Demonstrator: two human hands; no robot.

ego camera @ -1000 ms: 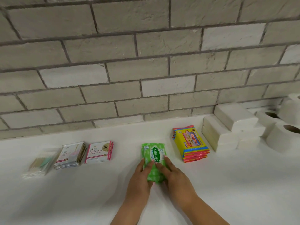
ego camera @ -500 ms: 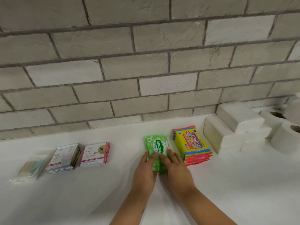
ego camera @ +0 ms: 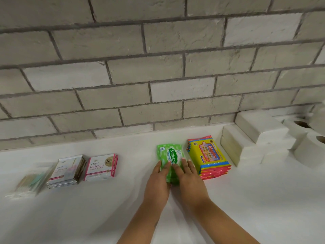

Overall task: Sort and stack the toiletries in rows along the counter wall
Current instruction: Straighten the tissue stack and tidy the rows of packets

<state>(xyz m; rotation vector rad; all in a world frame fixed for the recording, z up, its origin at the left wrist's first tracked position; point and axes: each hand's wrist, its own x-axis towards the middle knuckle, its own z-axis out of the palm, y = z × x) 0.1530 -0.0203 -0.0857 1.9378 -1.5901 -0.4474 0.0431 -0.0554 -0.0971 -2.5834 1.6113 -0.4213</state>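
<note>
1. Pressing down on the green Sanicare wipes pack [ego camera: 170,160], the left hand [ego camera: 159,182] and the right hand [ego camera: 190,180] are lying on its near half with straight fingers, grasping nothing.
2. The pack is sitting on the white counter [ego camera: 263,199], just beside the Giggles wipes stack [ego camera: 208,156] and near the brick wall [ego camera: 158,76]; it is probably a stack of several packs, but the hands are hiding its edge.
3. To do this well, I think both hands should be pushing evenly, keeping the pack parallel to the Giggles stack and in line with the Dove sachets [ego camera: 101,166].
4. Pushing too far right could be disturbing the neighbouring stack.
</note>
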